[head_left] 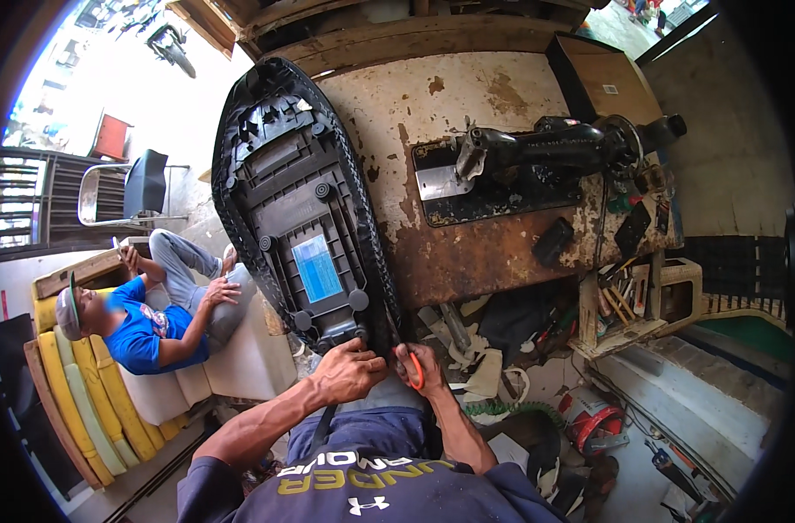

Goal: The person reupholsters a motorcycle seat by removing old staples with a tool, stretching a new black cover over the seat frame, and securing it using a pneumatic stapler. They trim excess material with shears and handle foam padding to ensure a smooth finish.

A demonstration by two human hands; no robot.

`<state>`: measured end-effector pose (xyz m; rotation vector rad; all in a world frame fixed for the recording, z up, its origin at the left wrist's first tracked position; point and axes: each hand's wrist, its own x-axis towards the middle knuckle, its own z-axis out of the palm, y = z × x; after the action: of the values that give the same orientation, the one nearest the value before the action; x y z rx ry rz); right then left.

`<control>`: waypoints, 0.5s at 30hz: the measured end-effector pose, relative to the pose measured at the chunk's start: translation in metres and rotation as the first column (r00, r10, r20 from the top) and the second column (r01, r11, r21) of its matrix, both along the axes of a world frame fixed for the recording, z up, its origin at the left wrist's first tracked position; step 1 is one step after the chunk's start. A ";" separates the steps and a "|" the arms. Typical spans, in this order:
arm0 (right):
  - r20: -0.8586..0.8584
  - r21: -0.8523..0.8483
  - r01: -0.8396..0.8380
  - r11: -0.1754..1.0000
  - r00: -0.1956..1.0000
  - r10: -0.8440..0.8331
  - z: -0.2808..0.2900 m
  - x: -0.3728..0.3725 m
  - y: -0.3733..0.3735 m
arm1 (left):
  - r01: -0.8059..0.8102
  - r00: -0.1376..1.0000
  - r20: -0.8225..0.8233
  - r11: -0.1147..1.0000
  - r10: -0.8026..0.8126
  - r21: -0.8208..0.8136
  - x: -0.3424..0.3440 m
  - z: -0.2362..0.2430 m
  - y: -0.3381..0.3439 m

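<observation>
Motorcycle seat (306, 209), turned underside up so its black plastic base and ribbed cover edge show, stands tilted with its narrow end down at the person's lap and its wide end leaning away over the counter (502, 253). A pale blue label sits on the base just above the hands.

Left hand (349, 373) lies curled over the lower end of the seat, fingers pressed down on the edge where the cover wraps round. Right hand (419, 366), just beside it and nearly touching, is closed on a small orange-handled tool (416, 370) held against the seat's lower right edge; whether it is scissors or pliers cannot be told.

Beyond the right hand, further up, a black sewing machine (554, 144) rests on the worn, rust-stained counter. Below that counter, right of the right hand, scraps, tools and a red and white tin (589, 418) lie on the floor.

Well off to the left of the left hand, another person in a blue shirt (140, 336) reclines on stacked yellow and white cushions (92, 392), with an empty chair (140, 187) behind.
</observation>
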<state>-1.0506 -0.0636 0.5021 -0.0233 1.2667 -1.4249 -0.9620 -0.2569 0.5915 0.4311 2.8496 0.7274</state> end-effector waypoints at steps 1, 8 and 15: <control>0.023 -0.010 -0.004 1.000 1.000 0.005 0.002 -0.008 -0.007 | 0.008 1.000 0.003 1.000 -0.008 0.011 0.000 -0.001 -0.001; 0.000 0.048 0.041 0.998 0.999 -0.041 0.016 -0.038 -0.046 | 0.121 0.990 0.064 0.991 -0.125 0.052 -0.005 0.003 -0.006; -0.061 0.104 -0.013 0.995 0.998 0.019 0.032 -0.063 -0.077 | 0.175 0.972 0.137 0.979 -0.189 0.105 0.007 -0.003 -0.005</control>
<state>-1.1137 -0.1402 0.5345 -0.0077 1.3872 -1.3519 -0.9551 -0.2621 0.5883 0.6170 2.6062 0.8205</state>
